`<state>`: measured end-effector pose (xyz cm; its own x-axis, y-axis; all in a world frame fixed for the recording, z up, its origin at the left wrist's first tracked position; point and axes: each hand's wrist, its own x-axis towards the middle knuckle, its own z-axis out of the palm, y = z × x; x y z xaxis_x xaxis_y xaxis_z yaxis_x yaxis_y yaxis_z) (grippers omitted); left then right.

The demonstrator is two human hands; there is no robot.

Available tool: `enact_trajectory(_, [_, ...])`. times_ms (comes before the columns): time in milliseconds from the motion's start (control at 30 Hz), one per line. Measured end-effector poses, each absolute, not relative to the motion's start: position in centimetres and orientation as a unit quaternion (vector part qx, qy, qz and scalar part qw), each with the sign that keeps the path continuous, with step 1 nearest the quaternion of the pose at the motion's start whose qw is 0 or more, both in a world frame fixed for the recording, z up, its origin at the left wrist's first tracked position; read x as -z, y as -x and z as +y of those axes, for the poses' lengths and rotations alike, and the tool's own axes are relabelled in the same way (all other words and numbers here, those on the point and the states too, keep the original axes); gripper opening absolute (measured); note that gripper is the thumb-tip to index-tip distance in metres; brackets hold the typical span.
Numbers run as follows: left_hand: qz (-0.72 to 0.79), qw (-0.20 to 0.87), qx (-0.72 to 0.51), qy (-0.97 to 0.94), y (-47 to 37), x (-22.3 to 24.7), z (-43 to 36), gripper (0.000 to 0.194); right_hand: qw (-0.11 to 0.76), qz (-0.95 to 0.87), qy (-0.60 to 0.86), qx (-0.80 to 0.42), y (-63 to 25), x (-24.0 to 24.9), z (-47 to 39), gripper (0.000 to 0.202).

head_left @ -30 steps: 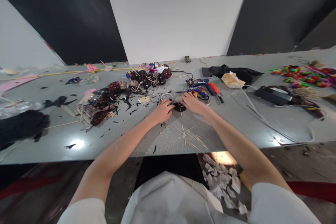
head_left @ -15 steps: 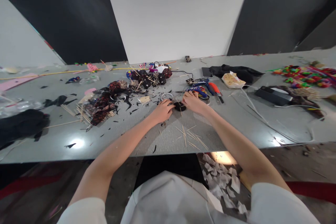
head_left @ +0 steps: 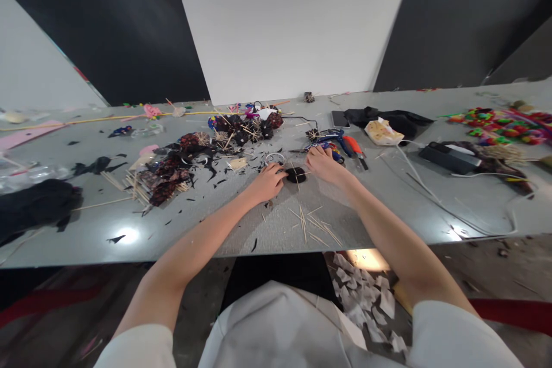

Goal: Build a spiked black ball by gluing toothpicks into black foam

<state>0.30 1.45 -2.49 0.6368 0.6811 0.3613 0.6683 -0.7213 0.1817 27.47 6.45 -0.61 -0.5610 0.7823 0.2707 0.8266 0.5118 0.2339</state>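
Note:
A small black round piece (head_left: 295, 175) lies on the table in front of me, with thin pale wooden sticks crossing it and poking past its edge. My left hand (head_left: 268, 183) is closed at its left edge, with bent fingertips gripping that side. Just off its right side, my right hand (head_left: 322, 164) hovers with curled fingers pressed together; what they hold, if anything, is too small to make out. Loose wooden sticks (head_left: 308, 223) are scattered nearer to me. Behind my left hand sits a pale ring (head_left: 275, 158).
Dark patterned fabric bundles (head_left: 166, 178) and stick-spiked black balls (head_left: 248, 129) lie to the left. An orange-handled cutter (head_left: 354, 146), a phone (head_left: 340, 119), a yellowish block (head_left: 383, 131) and a dark box with white cables (head_left: 449, 158) are to the right. Upright boards (head_left: 293, 29) stand behind.
My right hand has moved a little right, away from the black round piece, baring its right side and a stick end. My left hand has stayed at the piece.

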Motion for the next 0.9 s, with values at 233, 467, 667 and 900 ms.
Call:
enact_trajectory(233, [0.378,0.016,-0.209,-0.902,-0.3,2.4,1.4,0.037,0.067,-0.839,0.509,0.179,-28.5,0.4,7.2,0.032])
enact_trajectory(467, [0.381,0.014,-0.206,-0.901,-0.4,2.2,1.2,0.037,0.135,-0.818,0.554,0.079,-29.7,-0.7,8.2,0.017])
enact_trajectory(667, [0.383,0.018,-0.199,-0.902,-0.3,2.2,1.0,0.038,0.235,-0.805,0.544,-0.018,-29.8,-0.4,8.5,0.005])
enact_trajectory(900, [0.335,0.029,-0.175,-0.926,-0.3,1.9,1.0,0.051,0.251,-0.820,0.510,-0.071,-29.5,0.1,8.8,0.019])
